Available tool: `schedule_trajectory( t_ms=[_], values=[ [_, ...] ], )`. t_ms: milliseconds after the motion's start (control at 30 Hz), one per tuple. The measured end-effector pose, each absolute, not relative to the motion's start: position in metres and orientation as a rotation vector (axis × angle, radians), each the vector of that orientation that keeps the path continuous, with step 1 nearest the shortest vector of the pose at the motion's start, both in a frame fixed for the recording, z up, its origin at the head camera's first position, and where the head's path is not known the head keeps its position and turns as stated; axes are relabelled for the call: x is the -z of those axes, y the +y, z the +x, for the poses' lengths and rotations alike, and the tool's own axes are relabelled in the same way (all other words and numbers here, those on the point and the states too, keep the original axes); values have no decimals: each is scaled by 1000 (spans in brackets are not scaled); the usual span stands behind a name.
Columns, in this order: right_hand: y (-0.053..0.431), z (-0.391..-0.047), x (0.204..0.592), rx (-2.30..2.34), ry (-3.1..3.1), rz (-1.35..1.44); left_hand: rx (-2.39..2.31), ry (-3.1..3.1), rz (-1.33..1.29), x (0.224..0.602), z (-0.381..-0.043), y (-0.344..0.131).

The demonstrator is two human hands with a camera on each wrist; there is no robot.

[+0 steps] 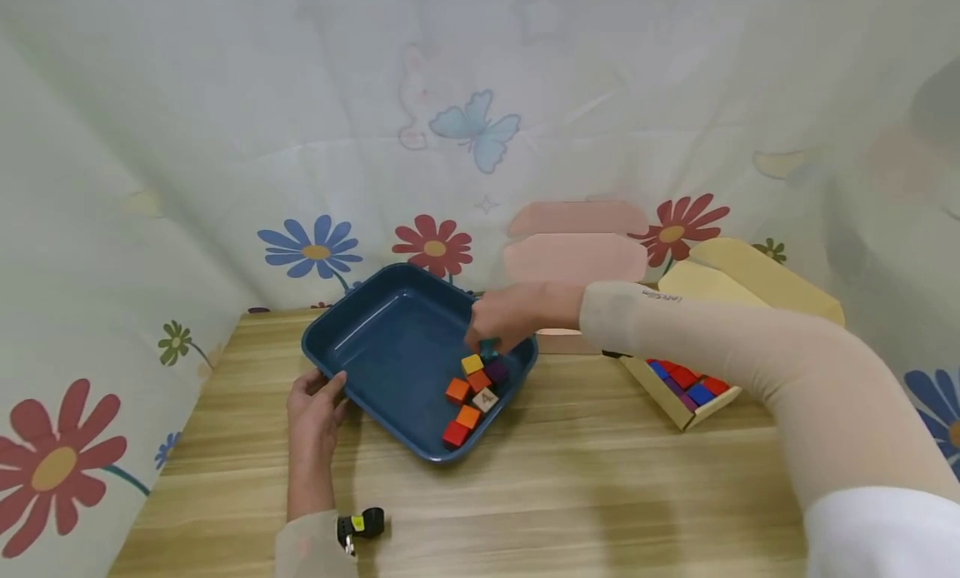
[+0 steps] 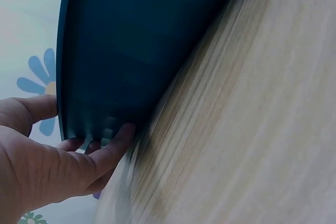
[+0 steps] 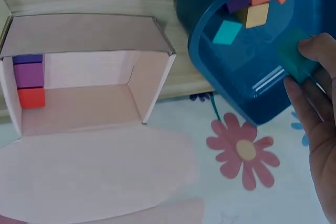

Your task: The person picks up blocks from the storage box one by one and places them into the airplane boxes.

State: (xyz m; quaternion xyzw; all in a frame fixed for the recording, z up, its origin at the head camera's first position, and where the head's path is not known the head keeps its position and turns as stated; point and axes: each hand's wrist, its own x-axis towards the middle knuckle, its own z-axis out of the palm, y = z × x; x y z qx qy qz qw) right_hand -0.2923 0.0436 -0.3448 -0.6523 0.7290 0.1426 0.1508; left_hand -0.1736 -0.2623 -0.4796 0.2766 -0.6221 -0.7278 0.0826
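A deep blue tray (image 1: pixel 390 386) rests on the wooden table. My left hand (image 1: pixel 313 416) grips its left corner, thumb at the rim and fingers against the outer wall, as the left wrist view shows (image 2: pixel 58 166). Over the tray's right part, my right hand (image 1: pixel 506 316) pinches a teal cube (image 3: pixel 295 56) between thumb and fingers. Another teal cube (image 3: pixel 227 32) lies in the tray beside a yellow cube (image 1: pixel 472 364) and a purple cube (image 1: pixel 496 370). Several orange and red cubes and a wooden cube marked A (image 1: pixel 485 400) lie along the same side.
Behind the right forearm stands an open pink box (image 3: pixel 79 121) with a few purple and red blocks (image 3: pixel 30 75) at one end. A yellow box (image 1: pixel 660 395) of red, blue and purple blocks sits at the right. Flowered cloth (image 1: pixel 360 178) hangs behind the table (image 1: pixel 562 495).
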Motion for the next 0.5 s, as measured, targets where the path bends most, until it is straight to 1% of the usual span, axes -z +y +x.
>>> schedule_trajectory(
  t_ms=[167, 367, 500],
  values=[
    [53, -297, 337, -372, 2121, -1885, 2162, -1858, 824, 482, -173, -263],
    [78, -302, 334, -448, 2219, -1832, 2189, -1889, 817, 483, -174, -258],
    [92, -309, 334, -514, 2291, -1865, 2162, -1892, 844, 482, -173, -259]
  ],
)
